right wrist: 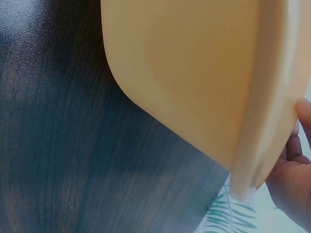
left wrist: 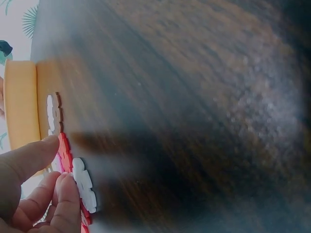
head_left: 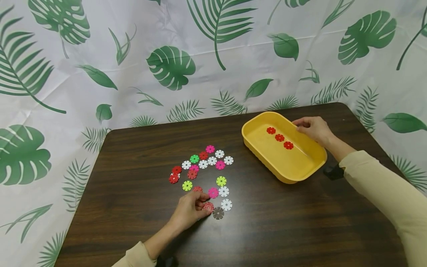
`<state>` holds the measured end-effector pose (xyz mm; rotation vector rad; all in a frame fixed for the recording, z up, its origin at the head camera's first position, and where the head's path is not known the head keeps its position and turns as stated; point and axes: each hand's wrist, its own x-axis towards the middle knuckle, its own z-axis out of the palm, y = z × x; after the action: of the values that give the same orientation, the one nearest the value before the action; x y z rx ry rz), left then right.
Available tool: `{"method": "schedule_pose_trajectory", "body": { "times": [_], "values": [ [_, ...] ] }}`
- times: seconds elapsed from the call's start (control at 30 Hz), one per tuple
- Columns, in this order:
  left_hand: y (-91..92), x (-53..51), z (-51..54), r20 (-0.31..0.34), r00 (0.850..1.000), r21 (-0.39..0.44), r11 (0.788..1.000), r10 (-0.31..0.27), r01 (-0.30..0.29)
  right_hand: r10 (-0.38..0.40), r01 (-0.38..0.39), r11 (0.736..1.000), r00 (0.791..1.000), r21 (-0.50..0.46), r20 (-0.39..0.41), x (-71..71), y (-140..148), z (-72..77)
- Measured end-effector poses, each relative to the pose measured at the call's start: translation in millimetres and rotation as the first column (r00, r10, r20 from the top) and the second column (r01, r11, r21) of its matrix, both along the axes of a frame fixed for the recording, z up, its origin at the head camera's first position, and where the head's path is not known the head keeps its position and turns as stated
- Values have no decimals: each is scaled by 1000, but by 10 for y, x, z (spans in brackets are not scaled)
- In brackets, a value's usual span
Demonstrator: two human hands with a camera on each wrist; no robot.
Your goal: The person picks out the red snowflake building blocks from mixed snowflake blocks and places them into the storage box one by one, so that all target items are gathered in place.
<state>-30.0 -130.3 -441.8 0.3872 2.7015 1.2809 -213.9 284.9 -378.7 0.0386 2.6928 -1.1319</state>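
Observation:
My left hand is low over the table, its thumb and fingers pinching a red interlocking disc. Beside that disc lie a brown disc, a white disc and a pink disc. In the left wrist view, another white disc is close under the fingertips. My right hand grips the far right rim of a yellow plastic basin. Three red discs sit in a slanting row inside the basin. The right wrist view shows the basin's wall with the thumb on its rim.
Behind the left hand, several white, pink, red and green discs lie spread on the dark wooden table. Two yellow-green discs are nearer. A leaf-printed cloth hangs behind the table's back edge.

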Motion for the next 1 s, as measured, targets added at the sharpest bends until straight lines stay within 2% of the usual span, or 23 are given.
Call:
{"method": "schedule_pose_trajectory", "body": {
  "times": [0.2,0.6,0.87,1.0],
  "values": [
    [5,-12,-1,-56,998,-80,997,-19,14,-2,2,1000,1000,-5,-5,9,0,8],
    [16,-27,-12,-74,996,-102,994,-40,32,3,-3,1000,1000,-5,-4,7,10,-1],
    [36,25,-23,-128,990,-156,987,-53,33,6,-6,1000,1000,-12,-3,5,30,-14],
    [52,38,-17,-132,990,-163,986,-52,30,7,-7,1000,1000,-17,-1,5,30,-18]
  ]
}}
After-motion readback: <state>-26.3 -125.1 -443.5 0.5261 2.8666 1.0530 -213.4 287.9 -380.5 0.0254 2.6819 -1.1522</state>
